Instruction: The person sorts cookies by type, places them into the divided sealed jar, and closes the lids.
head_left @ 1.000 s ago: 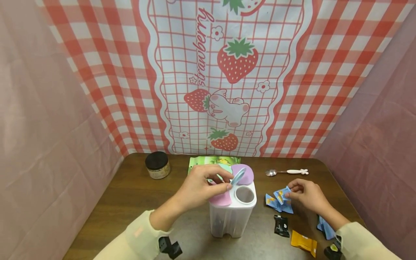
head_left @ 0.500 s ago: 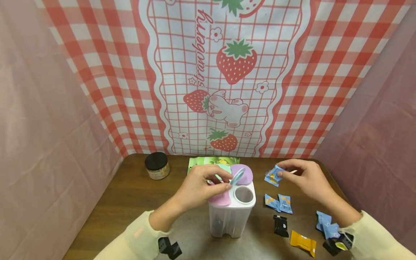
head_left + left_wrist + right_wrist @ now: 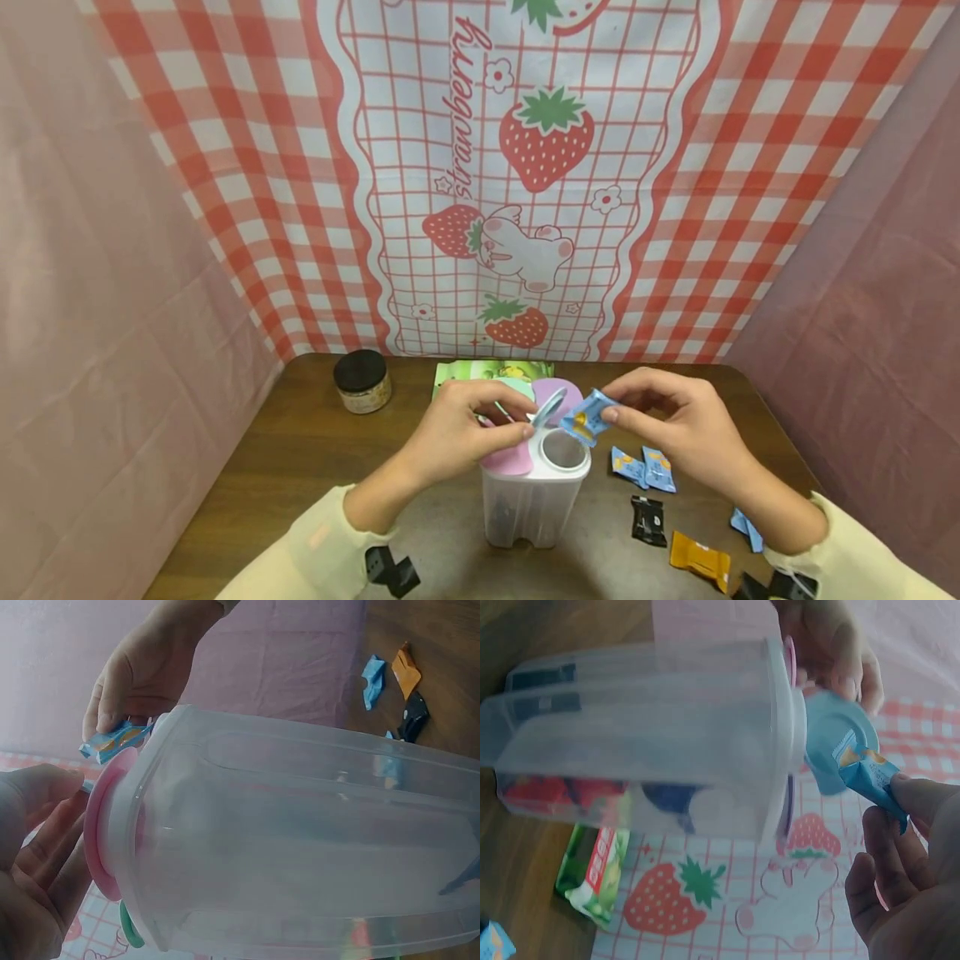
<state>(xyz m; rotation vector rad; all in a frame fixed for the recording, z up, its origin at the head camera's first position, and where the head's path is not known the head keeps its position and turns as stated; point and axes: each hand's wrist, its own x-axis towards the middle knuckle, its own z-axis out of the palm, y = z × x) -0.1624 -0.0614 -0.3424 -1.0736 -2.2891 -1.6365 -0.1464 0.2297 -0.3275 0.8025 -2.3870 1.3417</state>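
A clear plastic storage container [image 3: 527, 510] with a white top stands upright on the table. Its round front-right opening [image 3: 564, 451] is uncovered. My left hand [image 3: 474, 427] pinches the raised light-blue lid [image 3: 831, 735] above that opening. Pink [image 3: 510, 460], green [image 3: 519, 387] and purple [image 3: 547, 389] lids cover the other parts of the top. Between thumb and fingers, my right hand [image 3: 678, 417] holds a small blue wrapped snack packet [image 3: 585, 418], tilted at the opening's rim. Coloured packets show blurrily through the container wall in the right wrist view.
Right of the container lie two blue packets [image 3: 643, 469], a black packet [image 3: 648, 522] and an orange packet [image 3: 700, 560]. More blue wrappers [image 3: 747, 531] lie partly under my right forearm. A black-lidded jar [image 3: 363, 382] is at the back left, a green bag [image 3: 491, 369] behind the container.
My right hand has lifted a blue packet from the small pile on the right and carried it left to the opening. My left hand has stayed at the light-blue lid.
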